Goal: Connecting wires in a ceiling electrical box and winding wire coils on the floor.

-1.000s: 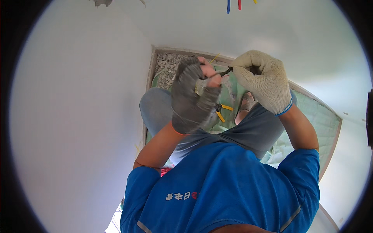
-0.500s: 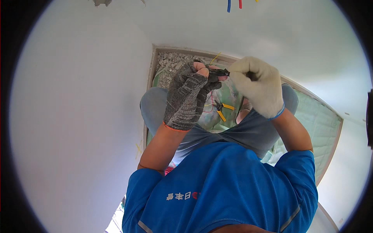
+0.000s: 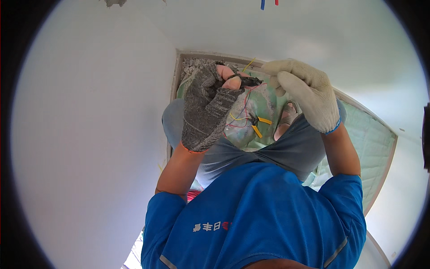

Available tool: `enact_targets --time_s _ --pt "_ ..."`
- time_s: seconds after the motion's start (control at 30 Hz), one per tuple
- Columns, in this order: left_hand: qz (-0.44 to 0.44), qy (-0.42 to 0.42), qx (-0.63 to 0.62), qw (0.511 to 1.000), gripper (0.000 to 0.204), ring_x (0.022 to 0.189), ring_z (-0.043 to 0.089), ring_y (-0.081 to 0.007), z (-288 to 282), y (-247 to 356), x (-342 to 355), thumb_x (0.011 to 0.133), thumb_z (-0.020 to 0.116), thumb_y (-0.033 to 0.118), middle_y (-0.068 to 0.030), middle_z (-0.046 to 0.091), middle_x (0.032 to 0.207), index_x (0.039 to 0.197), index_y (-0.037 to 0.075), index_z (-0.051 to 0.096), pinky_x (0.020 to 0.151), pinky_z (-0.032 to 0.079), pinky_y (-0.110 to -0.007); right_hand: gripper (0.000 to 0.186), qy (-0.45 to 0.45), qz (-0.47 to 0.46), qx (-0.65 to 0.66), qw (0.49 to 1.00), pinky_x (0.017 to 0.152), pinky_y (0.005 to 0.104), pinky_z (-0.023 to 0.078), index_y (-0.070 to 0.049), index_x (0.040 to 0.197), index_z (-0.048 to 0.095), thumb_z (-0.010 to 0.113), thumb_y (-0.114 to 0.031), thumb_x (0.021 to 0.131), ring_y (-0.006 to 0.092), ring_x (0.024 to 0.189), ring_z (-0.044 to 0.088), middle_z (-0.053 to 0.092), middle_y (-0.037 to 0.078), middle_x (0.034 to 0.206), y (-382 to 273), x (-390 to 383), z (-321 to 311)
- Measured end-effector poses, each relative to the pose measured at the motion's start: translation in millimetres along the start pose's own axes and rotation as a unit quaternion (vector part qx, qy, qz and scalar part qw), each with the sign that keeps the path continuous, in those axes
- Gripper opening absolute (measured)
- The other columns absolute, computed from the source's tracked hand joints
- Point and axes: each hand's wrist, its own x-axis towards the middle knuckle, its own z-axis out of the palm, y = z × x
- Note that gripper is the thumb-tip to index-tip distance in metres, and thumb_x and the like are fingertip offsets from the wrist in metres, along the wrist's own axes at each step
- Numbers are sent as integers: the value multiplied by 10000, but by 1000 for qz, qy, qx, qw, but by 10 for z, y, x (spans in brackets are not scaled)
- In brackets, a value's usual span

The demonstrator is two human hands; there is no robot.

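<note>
A plain white wall (image 3: 89,134) is standing on the left, and a ragged grey patch (image 3: 115,2) is showing at the top edge. A blue wire end (image 3: 263,4) and a red wire end (image 3: 277,2) are hanging at the top. Grey rubble (image 3: 190,67) is lying inside the corner of a brownish edging (image 3: 233,58). On the right, a creased pale green sheet (image 3: 367,148) is covering the floor.

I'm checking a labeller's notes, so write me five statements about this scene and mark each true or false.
1. The left hand holds a black item. True.
2. The right glove is bright red. False: it is off-white.
3. The yellow-handled pliers lie between the legs. True.
4. The left thumb is fully covered by its glove. False: its tip is bare.
5. The shirt is blue. True.
</note>
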Motion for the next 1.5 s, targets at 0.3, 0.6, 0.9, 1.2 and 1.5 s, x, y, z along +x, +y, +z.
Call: enact_targets --time_s 0.3,0.6,0.9,1.2,1.5 --pt "61 -5 105 993 54 803 540 -69 68 99 17 946 602 66 -31 643 930 952 14 588 743 451 -229 194 32 -232 -314 920 728 355 522 -83 1030 696 649 -201 883 251 809 646 662 103 879 -66 82 7" --pt "71 -2 184 980 116 845 571 -85 78 89 -4 941 656 111 -92 688 1025 983 30 584 759 476 -227 260 55 -385 -524 758 817 423 503 -143 1032 659 690 -251 798 261 906 644 657 40 950 23 68 32" --pt "74 -28 178 981 84 878 597 -142 101 120 -3 933 638 88 -80 654 977 953 22 589 804 482 -280 167 60 -298 -443 843 699 347 510 -97 922 671 671 -164 769 220 782 652 647 54 819 -22 83 73" --pt "29 -67 -24 997 117 960 608 -179 -5 -32 -1 939 634 92 -131 652 1092 1014 42 560 870 488 -319 148 33 57 66 996 615 218 450 -4 950 684 641 -126 880 32 705 543 643 -9 806 -35 -2 171" --pt "-95 -56 -272 956 231 985 638 -240 -42 -95 17 949 643 192 -157 646 1110 1105 40 567 882 531 -386 122 109 10 86 990 628 207 458 6 945 682 621 -92 904 28 703 543 642 -4 803 80 -70 382"
